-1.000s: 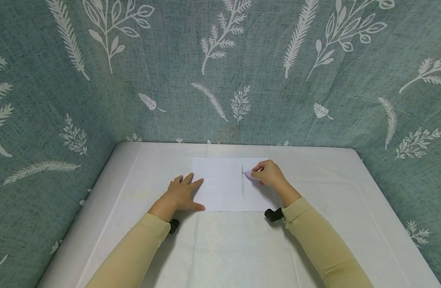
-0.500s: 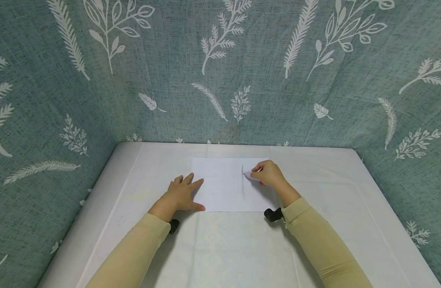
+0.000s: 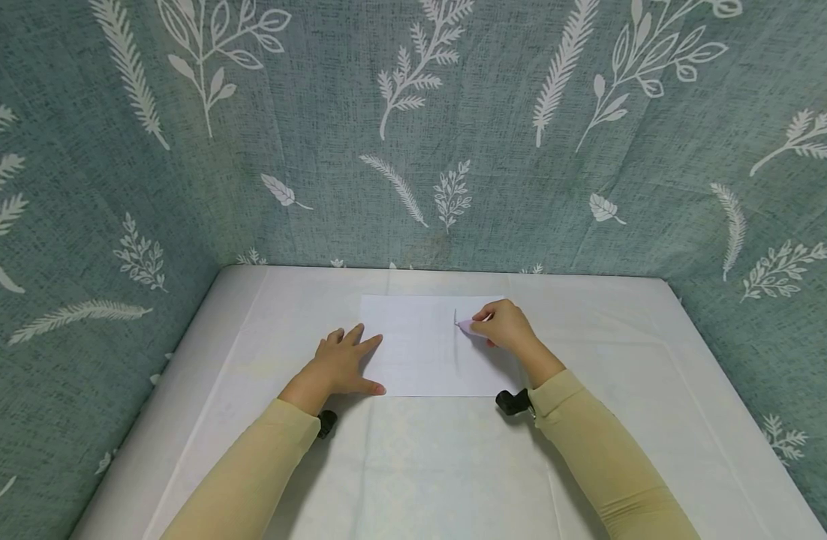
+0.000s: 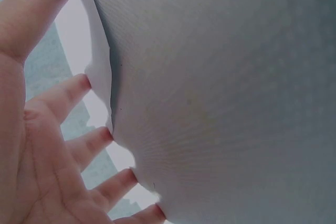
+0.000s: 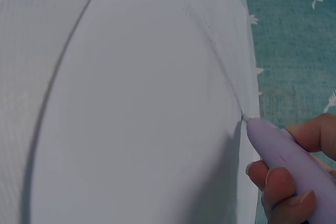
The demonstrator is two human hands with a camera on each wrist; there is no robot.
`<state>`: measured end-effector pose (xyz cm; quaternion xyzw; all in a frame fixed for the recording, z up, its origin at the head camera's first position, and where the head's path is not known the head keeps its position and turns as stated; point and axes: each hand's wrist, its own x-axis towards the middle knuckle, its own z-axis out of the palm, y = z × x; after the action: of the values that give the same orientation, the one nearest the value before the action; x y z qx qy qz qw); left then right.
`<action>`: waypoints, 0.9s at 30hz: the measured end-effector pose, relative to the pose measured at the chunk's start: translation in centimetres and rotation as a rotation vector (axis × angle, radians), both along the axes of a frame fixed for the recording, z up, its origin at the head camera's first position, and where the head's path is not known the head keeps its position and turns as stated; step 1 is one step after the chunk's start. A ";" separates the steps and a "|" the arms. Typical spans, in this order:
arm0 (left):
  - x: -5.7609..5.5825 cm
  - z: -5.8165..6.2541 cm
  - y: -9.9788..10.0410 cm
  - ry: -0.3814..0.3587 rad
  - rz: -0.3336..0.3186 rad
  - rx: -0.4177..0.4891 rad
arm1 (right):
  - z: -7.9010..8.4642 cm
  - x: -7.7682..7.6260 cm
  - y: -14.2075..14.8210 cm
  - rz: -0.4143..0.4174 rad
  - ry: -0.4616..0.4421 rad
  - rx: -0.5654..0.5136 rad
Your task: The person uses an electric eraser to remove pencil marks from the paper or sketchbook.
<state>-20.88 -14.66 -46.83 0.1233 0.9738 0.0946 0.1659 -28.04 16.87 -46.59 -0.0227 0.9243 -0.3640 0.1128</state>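
A white sheet of paper (image 3: pixel 413 352) lies on the table, with a thin upright line (image 3: pixel 455 341) on its right half. My left hand (image 3: pixel 344 364) presses at the sheet's left edge with fingers spread; in the left wrist view its fingertips (image 4: pixel 100 140) meet the paper. My right hand (image 3: pixel 504 326) pinches a light purple pen-shaped tool (image 5: pixel 286 156) between thumb and fingers. The tool's thin tip touches the sheet at the line, partway along it, as the right wrist view shows. The hand casts a shadow on the paper, and the tool's rear end is out of frame.
A white cloth covers the table (image 3: pixel 447 472). Teal leaf-patterned fabric (image 3: pixel 332 232) stands behind it and along both sides. Black wrist cameras (image 3: pixel 512 403) sit below each hand, near the beige sleeves (image 3: pixel 609 457).
Both hands stay in nearly the same place, and the tool's tip stays by the line with barely any shift. The paper has not moved.
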 end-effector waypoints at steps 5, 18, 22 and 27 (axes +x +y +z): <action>0.0 0.0 0.0 0.008 -0.001 -0.004 | 0.0 0.0 0.1 -0.011 -0.001 -0.004; -0.1 -0.3 -0.1 0.012 -0.006 -0.009 | -0.1 -0.2 0.1 0.021 0.012 -0.011; -0.2 -0.3 -0.1 0.015 -0.004 -0.003 | 0.0 -0.3 0.0 0.024 0.013 -0.005; -0.2 -0.3 -0.1 0.011 -0.008 -0.004 | 0.1 -0.2 -0.1 -0.007 0.014 0.004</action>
<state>-21.06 -14.75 -47.09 0.1276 0.9744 0.0914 0.1610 -28.23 16.80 -46.47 -0.0217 0.9259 -0.3622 0.1049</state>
